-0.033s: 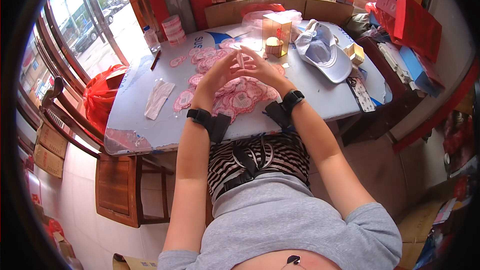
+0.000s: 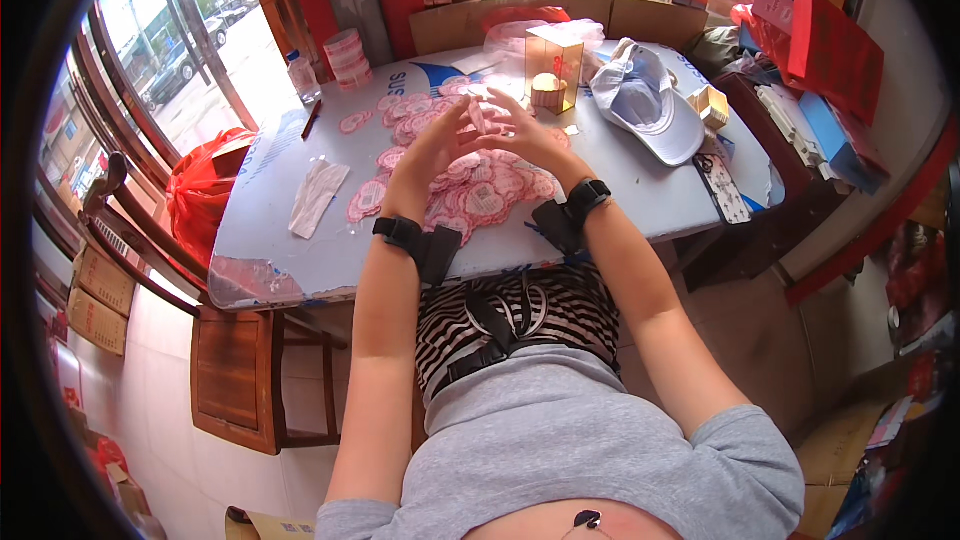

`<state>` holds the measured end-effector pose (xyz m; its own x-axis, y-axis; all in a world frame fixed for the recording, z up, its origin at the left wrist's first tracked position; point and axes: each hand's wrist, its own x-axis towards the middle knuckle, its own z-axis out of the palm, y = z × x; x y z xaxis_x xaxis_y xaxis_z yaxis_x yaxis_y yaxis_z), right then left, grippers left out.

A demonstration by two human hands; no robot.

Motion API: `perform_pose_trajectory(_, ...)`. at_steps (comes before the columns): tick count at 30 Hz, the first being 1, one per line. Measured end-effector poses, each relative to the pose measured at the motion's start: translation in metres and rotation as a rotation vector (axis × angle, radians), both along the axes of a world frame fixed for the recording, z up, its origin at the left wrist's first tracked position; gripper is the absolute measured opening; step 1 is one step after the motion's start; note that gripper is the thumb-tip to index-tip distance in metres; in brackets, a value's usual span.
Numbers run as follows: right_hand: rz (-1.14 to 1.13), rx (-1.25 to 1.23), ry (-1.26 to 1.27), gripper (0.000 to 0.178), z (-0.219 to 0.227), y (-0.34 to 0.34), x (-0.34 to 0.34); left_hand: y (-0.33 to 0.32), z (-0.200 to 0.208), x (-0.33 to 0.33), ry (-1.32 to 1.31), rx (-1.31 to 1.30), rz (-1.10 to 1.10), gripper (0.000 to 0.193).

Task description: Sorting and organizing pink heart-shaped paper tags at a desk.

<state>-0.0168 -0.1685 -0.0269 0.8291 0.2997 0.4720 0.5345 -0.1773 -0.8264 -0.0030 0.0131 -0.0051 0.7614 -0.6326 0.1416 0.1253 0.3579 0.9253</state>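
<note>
Over a pile of pink-edged, scalloped paper tags, my two hands meet with the fingertips close together. Between them stands a single pink paper tag, tilted and partly covered by fingers. My left hand has its fingers bent against the left side of this tag. My right hand comes at it from the other side, thumb and fingers curved around it. Just beyond the right hand, a clear box with gold edges holds a small cupcake-shaped item.
On the right of the table lie a light blue cap, a small gold box and a patterned phone-like slab. A crumpled tissue rests at left. Tape rolls and a bottle stand at far left; a wooden chair is beside the table.
My fingertips have moved slightly apart at the top, showing more of the tag between them. The forearms and the things on the table look the same.
</note>
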Motion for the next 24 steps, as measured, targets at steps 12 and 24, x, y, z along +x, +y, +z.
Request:
perform_pose_trajectory(12, -0.218, -0.504, 0.066, 0.052, 0.011, -0.01, -0.013, 0.011, 0.003, 0.011, 0.131, -0.085, 0.311, 0.048)
perform_pose_trajectory(24, 0.098, -0.36, -0.095, 0.052, -0.006, 0.024, -0.012, 0.013, 0.005, 0.012, 0.156, -0.15, 0.418, 0.048)
